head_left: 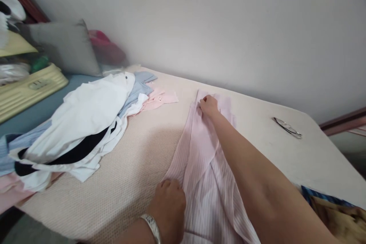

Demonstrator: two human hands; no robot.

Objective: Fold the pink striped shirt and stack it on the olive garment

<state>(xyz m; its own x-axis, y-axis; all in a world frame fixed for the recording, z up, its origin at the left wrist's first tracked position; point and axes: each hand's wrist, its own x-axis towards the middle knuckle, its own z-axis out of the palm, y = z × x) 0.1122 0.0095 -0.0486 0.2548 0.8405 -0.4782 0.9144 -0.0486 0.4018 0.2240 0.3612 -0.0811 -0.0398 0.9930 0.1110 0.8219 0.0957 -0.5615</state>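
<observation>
A pale pink striped garment (200, 167) lies stretched out on the cream mattress (134, 167), partly folded lengthwise. My right hand (209, 106) reaches far out and pinches the garment's far end near the wall. My left hand (169, 206), with a bracelet on the wrist, grips the garment's near left edge. My right forearm lies across the cloth and hides part of it.
A heap of white, blue, black and pink clothes (82, 129) lies to the left. A grey pillow (64, 47) and a cream box (28, 89) stand at the far left. Eyeglasses (287, 127) rest at the right. Dark blue and tan cloth (334, 207) sits at the lower right.
</observation>
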